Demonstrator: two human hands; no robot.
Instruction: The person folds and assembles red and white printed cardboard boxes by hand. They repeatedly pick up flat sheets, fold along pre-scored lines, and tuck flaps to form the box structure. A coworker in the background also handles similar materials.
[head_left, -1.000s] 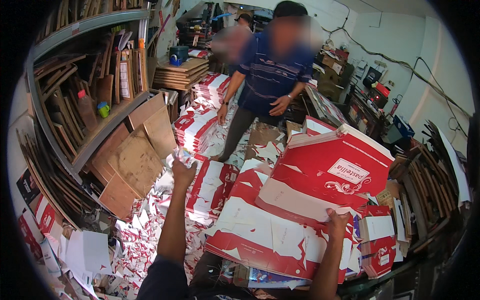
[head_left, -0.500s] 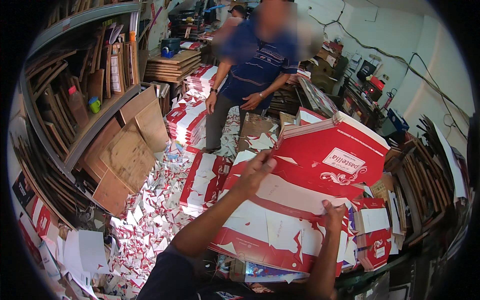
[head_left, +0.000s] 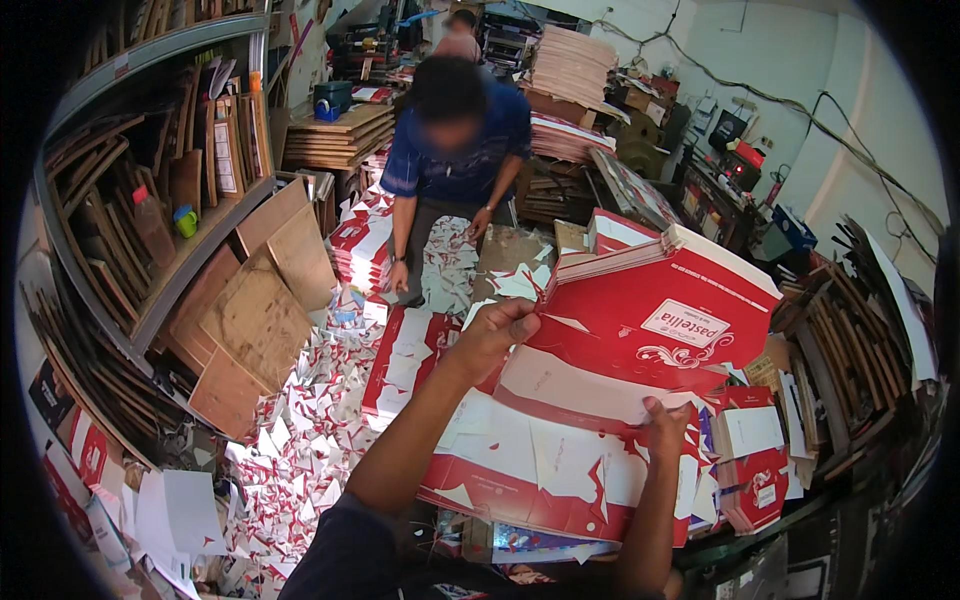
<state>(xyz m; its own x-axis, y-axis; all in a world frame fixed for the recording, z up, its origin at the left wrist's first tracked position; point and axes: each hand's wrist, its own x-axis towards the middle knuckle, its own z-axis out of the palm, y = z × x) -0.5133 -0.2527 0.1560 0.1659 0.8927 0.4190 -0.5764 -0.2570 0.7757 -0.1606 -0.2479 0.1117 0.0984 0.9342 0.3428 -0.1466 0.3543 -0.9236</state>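
Observation:
A thick bundle of red printed cardboard box blanks [head_left: 610, 330] is tilted up in front of me. My left hand [head_left: 495, 335] is closed on its left edge, fingers curled and thumb pointing right. At the bundle's near edge, my right hand [head_left: 665, 425] is closed with the thumb on top; its fingers are partly hidden. Below lies a pile of red and white sheets [head_left: 520, 445], strewn with loose white and red offcuts. To the left of this pile is another stack of red and white sheets [head_left: 400, 375].
Paper scraps [head_left: 300, 450] cover the floor at left, beside leaning wooden boards [head_left: 260, 315] and a loaded shelf [head_left: 215, 215]. Ahead, a co-worker in a blue shirt [head_left: 490, 130] bends over. Smaller red stacks [head_left: 750, 480] stand at right, near upright boards [head_left: 840, 350].
The co-worker has gone from standing to bending down, one hand lowered toward the scraps. My left hand has shifted slightly left and curled more. The bundle has barely moved.

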